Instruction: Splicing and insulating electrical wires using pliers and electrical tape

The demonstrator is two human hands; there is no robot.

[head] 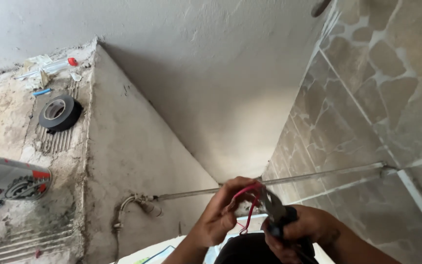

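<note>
We are looking down at our two hands at about 6 o'clock in the view. Our left hand (219, 215) is pinching a red wire (248, 194) between curled fingertips, the wire looping up and over toward 1 o'clock of that hand. Our right hand (303, 233) is wrapping shut around the dark handles of pliers (273, 208), whose nose is pointing up to 11 o'clock and meeting the wire just beside the left fingers; whether the nose is biting the wire we cannot tell. Behind the hands a thin metal pipe (289, 180) is running from 9 o'clock to 3 o'clock along the tiled wall (377, 98). On the rough ledge (6, 117) at 10 o'clock a black tape roll (58, 113) is lying flat, and above it, near 11 o'clock, a small clear tube with a red cap (59, 64) is resting among scraps. At 9 o'clock a flat package (10, 178), white and red with a round toothed picture, is sticking in from the edge.
</note>
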